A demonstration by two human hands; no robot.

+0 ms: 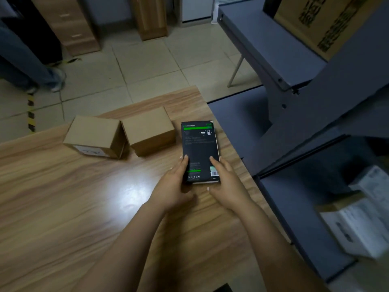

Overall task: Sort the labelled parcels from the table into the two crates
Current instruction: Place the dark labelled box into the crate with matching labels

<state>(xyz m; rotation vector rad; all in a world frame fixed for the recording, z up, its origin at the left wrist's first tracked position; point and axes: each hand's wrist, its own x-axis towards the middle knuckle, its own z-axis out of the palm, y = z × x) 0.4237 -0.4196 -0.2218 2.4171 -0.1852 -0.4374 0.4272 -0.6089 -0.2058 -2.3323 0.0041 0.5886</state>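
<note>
A flat black box (199,144) with green stripes and a barcode lies on the wooden table (73,207) near its right edge. My left hand (173,184) rests against the box's left side with fingers straight. My right hand (226,184) touches its near right corner, fingers straight over the top. Two plain cardboard parcels stand further back: the left parcel (94,134) shows a white label on its front face, the right parcel (148,130) shows none. To the right, below table height, a dark grey crate (294,199) holds white labelled parcels (357,224).
Grey metal shelving (273,53) rises at the right, with a large printed carton (322,24) on top. Beyond the table lies a tiled floor with wooden cabinets (69,24). A person's legs (31,66) stand at the far left beside yellow-black floor tape (31,114).
</note>
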